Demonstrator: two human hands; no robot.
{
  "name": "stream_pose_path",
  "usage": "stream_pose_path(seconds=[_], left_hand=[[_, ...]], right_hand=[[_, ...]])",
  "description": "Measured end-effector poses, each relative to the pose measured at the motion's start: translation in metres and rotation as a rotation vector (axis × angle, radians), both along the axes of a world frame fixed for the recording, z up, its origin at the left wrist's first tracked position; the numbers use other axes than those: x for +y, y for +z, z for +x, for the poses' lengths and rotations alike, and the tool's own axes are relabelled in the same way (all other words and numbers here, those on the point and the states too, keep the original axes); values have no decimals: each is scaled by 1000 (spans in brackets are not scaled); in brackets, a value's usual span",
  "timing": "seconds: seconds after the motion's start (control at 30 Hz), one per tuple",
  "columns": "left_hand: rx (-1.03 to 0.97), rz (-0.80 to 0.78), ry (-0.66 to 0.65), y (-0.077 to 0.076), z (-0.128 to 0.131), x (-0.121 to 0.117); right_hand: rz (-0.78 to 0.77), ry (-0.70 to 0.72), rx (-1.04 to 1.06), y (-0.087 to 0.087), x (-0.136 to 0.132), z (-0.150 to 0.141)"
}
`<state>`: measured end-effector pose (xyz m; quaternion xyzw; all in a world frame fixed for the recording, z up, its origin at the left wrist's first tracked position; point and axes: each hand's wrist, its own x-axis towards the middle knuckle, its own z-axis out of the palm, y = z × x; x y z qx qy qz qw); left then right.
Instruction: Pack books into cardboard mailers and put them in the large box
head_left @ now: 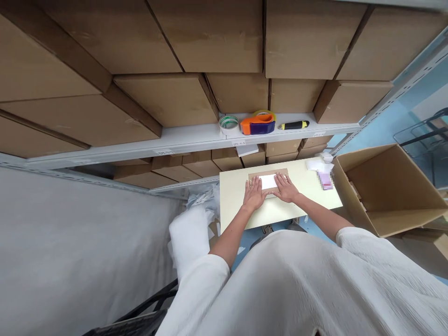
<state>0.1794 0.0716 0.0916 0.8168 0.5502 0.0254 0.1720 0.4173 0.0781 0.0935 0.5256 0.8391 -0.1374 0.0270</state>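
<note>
A small brown cardboard box (270, 171) lies on the pale yellow table (241, 217) in front of me. On its upper face is a white label (268, 181). My left hand (255, 193) rests flat with fingers stretched over the label's left end and the box. Over the right end lies my right hand (285, 187), its fingers also spread and pressed down flat. The thumbs point toward each other along the near edge. Part of the box and the label's ends are hidden under the hands.
A shelf (196, 134) holds large cartons (168, 100), a white tape roll (229, 123), an orange and blue tape dispenser (258, 125) and a yellow-black utility knife (294, 125). A big open carton (402, 186) stands right of the table. White foam wrap (191, 238) lies left.
</note>
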Motion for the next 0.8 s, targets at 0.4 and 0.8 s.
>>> stream_pose_path(seconds=[0.4, 0.8], left_hand=[[39, -226, 76, 17, -8, 12], [26, -234, -137, 24, -19, 50]], right_hand=[[-67, -232, -83, 26, 3, 5], [-322, -154, -101, 38, 34, 22]])
